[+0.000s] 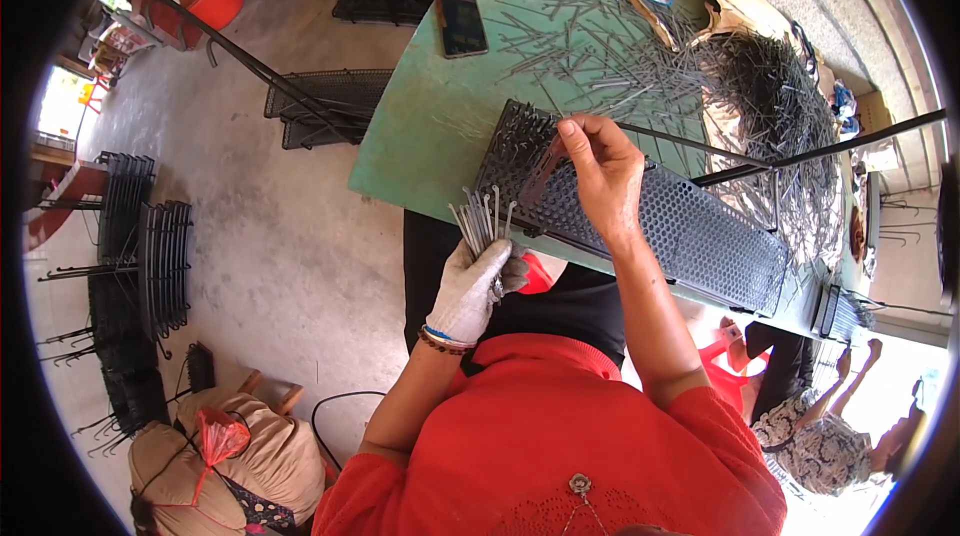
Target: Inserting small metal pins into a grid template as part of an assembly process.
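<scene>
My left hand, in a white work glove, is closed round a bundle of thin grey metal pins. Their bent or looped ends stick up above the fingers. Just right of it, my bare right hand is over a long black perforated metal panel, thumb and fingertips pinched together. Whatever is between those fingertips is too small or blurred to make out. Many short dark pins crowd the panel's left end. The panel lies along the near edge of the green table.
Loose pins lie strewn over the table, beside a large dark heap of them. A phone rests at the far left corner. Black metal racks stand on the left floor, near tan sacks. Another person sits at right.
</scene>
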Demonstrator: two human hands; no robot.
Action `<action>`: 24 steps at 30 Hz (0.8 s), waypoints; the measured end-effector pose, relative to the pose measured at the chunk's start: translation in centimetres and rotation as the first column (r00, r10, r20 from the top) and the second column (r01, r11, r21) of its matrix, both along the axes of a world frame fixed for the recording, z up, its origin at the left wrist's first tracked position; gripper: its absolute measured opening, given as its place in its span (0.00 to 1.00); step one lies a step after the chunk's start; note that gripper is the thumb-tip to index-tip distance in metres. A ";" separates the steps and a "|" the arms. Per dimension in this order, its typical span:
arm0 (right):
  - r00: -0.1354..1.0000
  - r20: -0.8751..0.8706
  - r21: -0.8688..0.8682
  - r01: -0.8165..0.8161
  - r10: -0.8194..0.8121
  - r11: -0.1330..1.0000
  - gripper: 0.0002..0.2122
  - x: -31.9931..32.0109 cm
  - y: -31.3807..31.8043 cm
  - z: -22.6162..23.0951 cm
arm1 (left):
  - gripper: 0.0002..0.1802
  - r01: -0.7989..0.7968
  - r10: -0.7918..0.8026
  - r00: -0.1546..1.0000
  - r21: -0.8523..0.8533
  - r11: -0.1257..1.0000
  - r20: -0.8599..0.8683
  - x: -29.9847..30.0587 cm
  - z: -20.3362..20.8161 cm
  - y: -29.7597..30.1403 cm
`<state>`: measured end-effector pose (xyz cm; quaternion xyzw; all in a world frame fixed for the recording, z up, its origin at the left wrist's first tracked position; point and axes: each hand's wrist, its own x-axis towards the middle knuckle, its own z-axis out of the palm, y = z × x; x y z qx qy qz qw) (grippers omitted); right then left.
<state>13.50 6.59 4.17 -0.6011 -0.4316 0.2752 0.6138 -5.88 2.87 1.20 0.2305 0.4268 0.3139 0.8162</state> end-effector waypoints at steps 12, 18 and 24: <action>0.940 0.325 0.242 0.021 -0.102 0.970 0.05 -0.3 1.3 -0.8 | 0.10 0.072 -0.072 0.997 -0.017 0.997 -0.004 0.3 -0.4 -0.5; 0.911 0.383 0.278 0.043 -0.152 0.960 0.04 -0.2 1.3 -1.2 | 0.11 0.052 -0.053 0.999 -0.009 0.999 -0.007 0.3 -0.3 -0.4; 0.902 0.395 0.314 0.047 -0.175 0.948 0.03 -0.2 1.2 -1.6 | 0.11 0.059 -0.059 0.998 -0.020 0.998 -0.009 0.4 -0.2 -0.4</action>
